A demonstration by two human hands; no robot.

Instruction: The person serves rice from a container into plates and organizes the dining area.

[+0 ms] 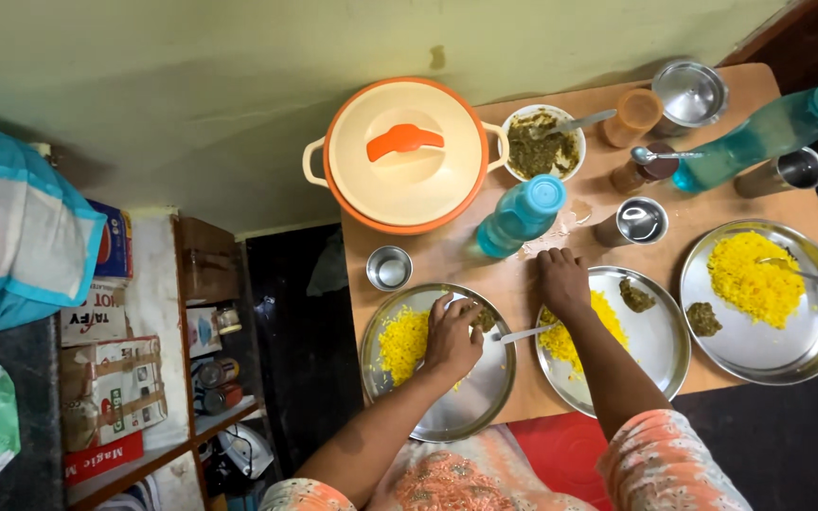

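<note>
My left hand (452,339) reaches over the left steel plate (471,412). Its fingertips press down where the yellow rice (401,343) meets a dab of dark green chutney (485,320), with the fingers bent and slightly apart. My right hand (561,281) lies palm down on the far rim of the middle steel plate (660,345), fingers spread on the table, holding nothing. That plate carries yellow rice (608,317) and chutney (636,296). A spoon (523,334) rests on its left rim, under my right forearm.
A third plate (811,345) of rice with a spoon sits at right. Behind stand an orange-and-cream casserole (404,156), two teal bottles (521,216), a chutney bowl (542,144), steel cups (389,268) and tumblers (641,220). Left of the wooden table (447,255) are cluttered shelves (144,378).
</note>
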